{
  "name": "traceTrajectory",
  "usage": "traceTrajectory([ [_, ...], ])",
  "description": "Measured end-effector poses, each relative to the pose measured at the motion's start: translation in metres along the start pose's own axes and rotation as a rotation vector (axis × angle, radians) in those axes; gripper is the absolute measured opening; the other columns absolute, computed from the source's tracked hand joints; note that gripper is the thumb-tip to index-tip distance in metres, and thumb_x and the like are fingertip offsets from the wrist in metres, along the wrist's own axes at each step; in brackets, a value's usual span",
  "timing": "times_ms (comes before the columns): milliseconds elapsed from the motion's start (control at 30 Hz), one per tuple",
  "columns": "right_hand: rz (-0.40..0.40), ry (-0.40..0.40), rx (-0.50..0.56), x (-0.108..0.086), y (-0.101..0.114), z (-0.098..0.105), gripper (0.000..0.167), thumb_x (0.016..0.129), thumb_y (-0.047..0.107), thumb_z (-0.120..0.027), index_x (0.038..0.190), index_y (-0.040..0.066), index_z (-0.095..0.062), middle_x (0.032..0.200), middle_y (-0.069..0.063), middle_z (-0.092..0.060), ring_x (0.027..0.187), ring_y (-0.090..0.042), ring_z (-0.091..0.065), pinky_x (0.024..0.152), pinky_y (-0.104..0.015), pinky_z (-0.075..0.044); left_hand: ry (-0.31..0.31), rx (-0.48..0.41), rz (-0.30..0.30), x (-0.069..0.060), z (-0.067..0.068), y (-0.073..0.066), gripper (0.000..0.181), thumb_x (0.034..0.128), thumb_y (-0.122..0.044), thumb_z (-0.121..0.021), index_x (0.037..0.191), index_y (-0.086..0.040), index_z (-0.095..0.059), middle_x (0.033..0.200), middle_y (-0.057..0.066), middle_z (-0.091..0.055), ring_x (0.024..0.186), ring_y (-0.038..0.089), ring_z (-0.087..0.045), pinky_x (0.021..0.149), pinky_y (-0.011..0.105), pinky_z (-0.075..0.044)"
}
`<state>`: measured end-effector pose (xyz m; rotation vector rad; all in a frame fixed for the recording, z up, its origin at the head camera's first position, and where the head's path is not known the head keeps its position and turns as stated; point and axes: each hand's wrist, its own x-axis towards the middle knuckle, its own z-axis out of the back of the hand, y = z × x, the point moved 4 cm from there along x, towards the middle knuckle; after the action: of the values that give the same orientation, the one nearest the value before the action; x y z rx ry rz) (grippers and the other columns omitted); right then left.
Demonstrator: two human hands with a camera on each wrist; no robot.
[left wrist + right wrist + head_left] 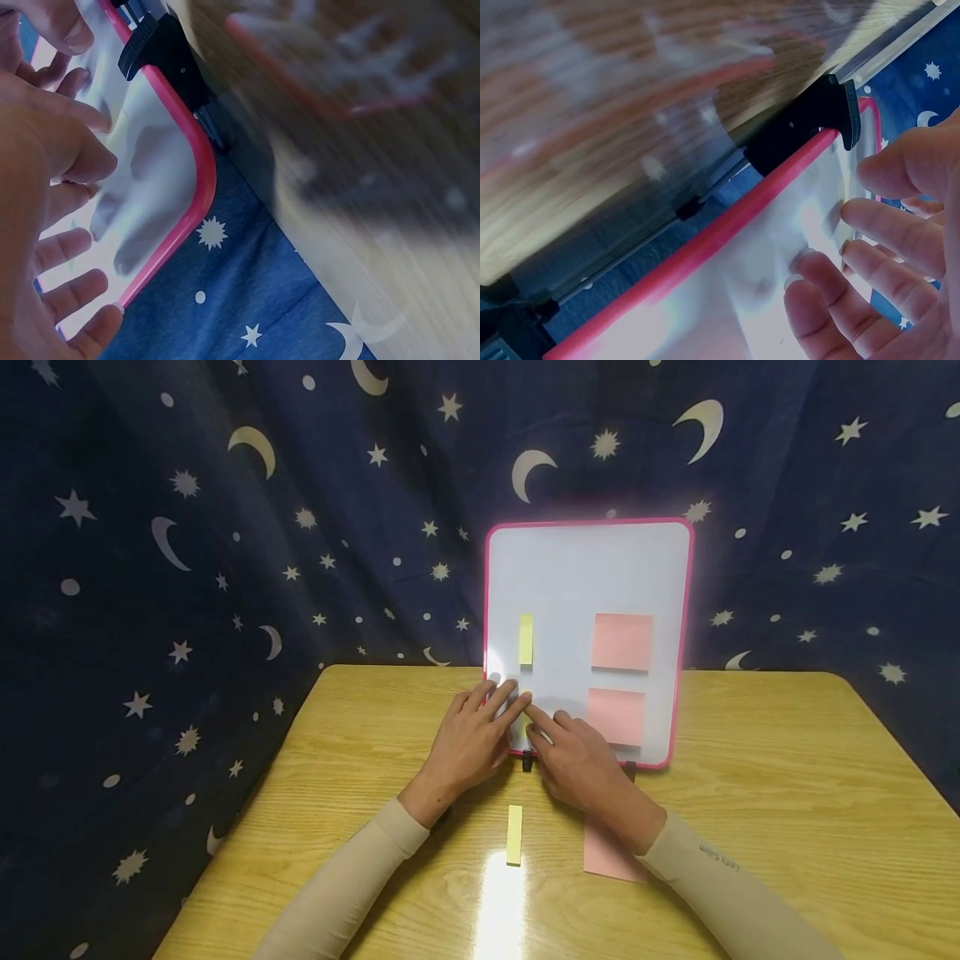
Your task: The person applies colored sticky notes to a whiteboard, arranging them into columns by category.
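A whiteboard (562,568) with a pink frame leans upright on a black stand (527,762). Low on its left side, a narrow yellow sticky note (526,723) is partly hidden by both hands. My left hand (467,739) rests spread fingers on the board, its index fingertip at the note's top. From the other side, my right hand (583,762) touches the same note with an extended index finger. In the right wrist view the right hand's fingers (900,240) lie loosely extended against the board. Another yellow sticky note (527,639) sticks higher up.
Two pink sticky notes (622,642) are stuck on the board's right side, one above the other. On the wooden table (780,793) lie a yellow strip (514,835) and a pink sheet (609,853), partly under the right forearm. A dark star-patterned cloth (360,527) hangs behind.
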<state>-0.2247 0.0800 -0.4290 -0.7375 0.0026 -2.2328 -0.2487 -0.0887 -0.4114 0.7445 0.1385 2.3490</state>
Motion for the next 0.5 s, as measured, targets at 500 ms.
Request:
traceTrajectory([
  [500, -0.048, -0.077, 0.110, -0.009, -0.006, 0.010, 0.043, 0.088, 0.015, -0.073, 0.129, 0.002, -0.074, 0.140, -0.015, -0.065, 0.098, -0.031, -0.066, 0.077, -0.041, -0.056, 0.003, -0.078, -0.007, -0.006, 0.007, -0.001, 0.061, 0.0923, -0.030, -0.071, 0.151, -0.019, -0.059, 0.156, 0.004, -0.052, 0.140, 0.029, -0.047, 0.104, 0.047, -0.046],
])
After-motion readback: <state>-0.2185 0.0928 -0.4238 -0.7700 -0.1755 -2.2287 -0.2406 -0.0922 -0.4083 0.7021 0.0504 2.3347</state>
